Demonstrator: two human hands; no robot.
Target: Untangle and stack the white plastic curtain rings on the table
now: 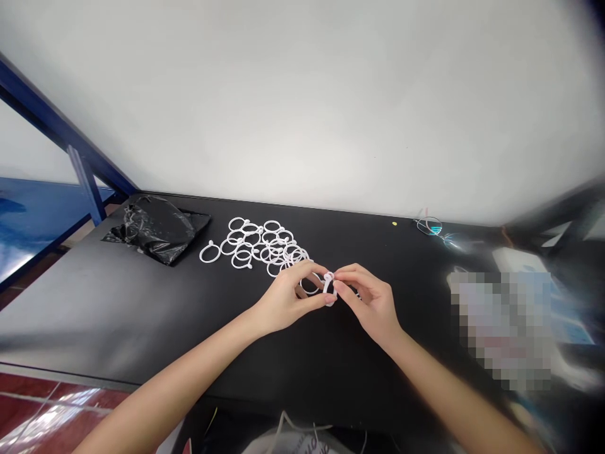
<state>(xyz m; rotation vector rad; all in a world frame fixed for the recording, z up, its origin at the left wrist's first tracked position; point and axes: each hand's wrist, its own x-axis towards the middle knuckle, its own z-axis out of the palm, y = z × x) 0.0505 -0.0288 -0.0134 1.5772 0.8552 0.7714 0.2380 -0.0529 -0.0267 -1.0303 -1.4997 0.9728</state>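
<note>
My left hand (290, 293) pinches a white curtain ring (326, 287) between thumb and fingers, above the black table. From the other side my right hand (371, 299) grips the same ring near its small eyelet, thumb and forefinger closed on it. The held ring is seen nearly edge-on. A loose pile of similar white rings (242, 257) lies just beyond and left of my left hand. One single ring (210, 253) sits at the left edge of the pile. Another ring (309, 291) shows partly behind my left fingers.
A crumpled black plastic bag (161, 230) lies at the table's back left. A pair of glasses (429, 226) and a small yellow bit (394, 223) are at the back right. Blurred, partly pixelated packages (501, 328) lie at right. A white wall (283, 113) rises behind the black table (265, 353).
</note>
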